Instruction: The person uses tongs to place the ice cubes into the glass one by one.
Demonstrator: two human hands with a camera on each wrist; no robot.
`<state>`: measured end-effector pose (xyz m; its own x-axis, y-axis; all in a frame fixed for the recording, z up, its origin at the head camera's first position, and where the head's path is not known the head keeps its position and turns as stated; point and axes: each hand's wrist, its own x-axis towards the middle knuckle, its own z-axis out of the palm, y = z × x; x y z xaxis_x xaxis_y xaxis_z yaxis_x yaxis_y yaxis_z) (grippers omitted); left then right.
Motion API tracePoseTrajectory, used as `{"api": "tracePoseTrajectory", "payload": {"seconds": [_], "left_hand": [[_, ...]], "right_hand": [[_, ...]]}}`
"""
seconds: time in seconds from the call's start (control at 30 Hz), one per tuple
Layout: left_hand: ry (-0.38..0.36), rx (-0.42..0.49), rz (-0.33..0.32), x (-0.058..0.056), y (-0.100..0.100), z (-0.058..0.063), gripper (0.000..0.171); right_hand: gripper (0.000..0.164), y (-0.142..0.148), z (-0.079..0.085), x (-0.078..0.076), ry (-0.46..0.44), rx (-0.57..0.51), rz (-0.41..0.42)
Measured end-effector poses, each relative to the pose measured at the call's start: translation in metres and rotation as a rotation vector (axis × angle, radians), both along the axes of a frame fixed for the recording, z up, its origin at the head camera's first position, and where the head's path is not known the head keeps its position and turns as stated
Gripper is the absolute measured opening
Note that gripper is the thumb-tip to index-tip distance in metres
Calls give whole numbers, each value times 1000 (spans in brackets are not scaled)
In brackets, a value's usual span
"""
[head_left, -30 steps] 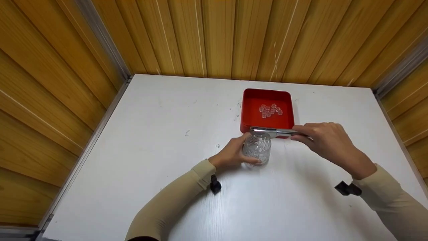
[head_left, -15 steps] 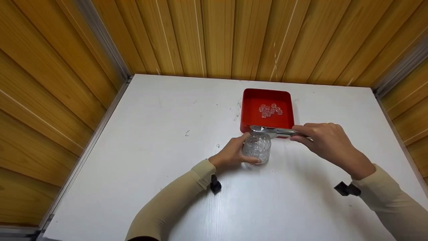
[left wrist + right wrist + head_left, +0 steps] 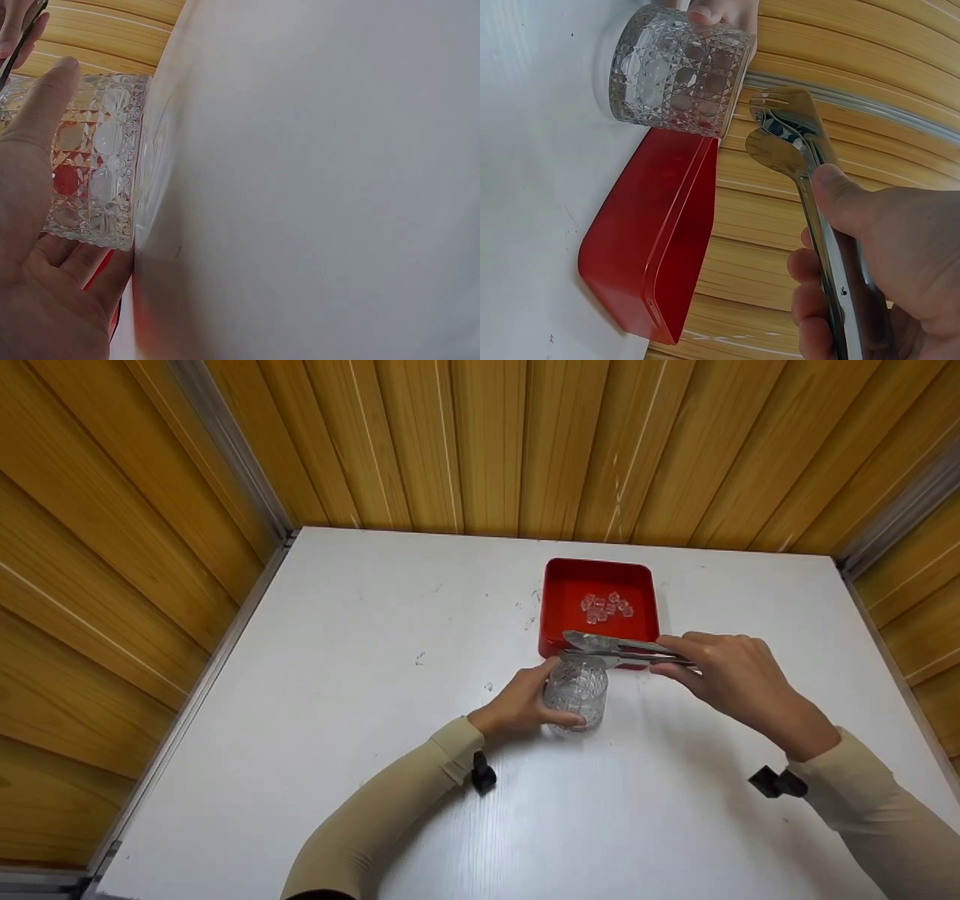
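Note:
My left hand grips a clear drinking glass with a cut pattern, thumb on the near side and fingers round the far side. The glass stands upright on the white table. My right hand holds metal tongs by their arms, thumb on one side and fingers on the other. The two ends of the tongs, one pronged and one rounded, are slightly spread just over the glass's mouth. No cube shows clearly between them. Behind the glass, several small clear cubes lie in a red square tray.
The white table extends to the left and in front of both arms. Wood-patterned panels rise behind it and on both sides. The red tray's near edge sits close to the glass and under the tongs in the head view.
The tongs' ends, pressed together before, have come apart over the glass, the upper one rising. My left hand and the glass have stayed in place, and the cubes in the tray look the same.

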<state>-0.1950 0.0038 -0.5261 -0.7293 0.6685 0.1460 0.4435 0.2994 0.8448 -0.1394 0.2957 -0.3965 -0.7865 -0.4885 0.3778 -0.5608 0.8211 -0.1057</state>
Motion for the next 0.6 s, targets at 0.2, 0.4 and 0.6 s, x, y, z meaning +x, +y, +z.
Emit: {"api": "tracePoseTrajectory", "payload": {"seconds": [0.2,0.4,0.6], "left_hand": [[-5,-7,7,0,0,0,85],[19,-6,6,-1,0,0,87],[18,16,-1,-2,0,-2,86]], "right_hand": [[43,1,0,-2,-20,13,-11],[41,3,1,-7,-36,25,-27],[33,7,3,-18,-48,28,-36]]}}
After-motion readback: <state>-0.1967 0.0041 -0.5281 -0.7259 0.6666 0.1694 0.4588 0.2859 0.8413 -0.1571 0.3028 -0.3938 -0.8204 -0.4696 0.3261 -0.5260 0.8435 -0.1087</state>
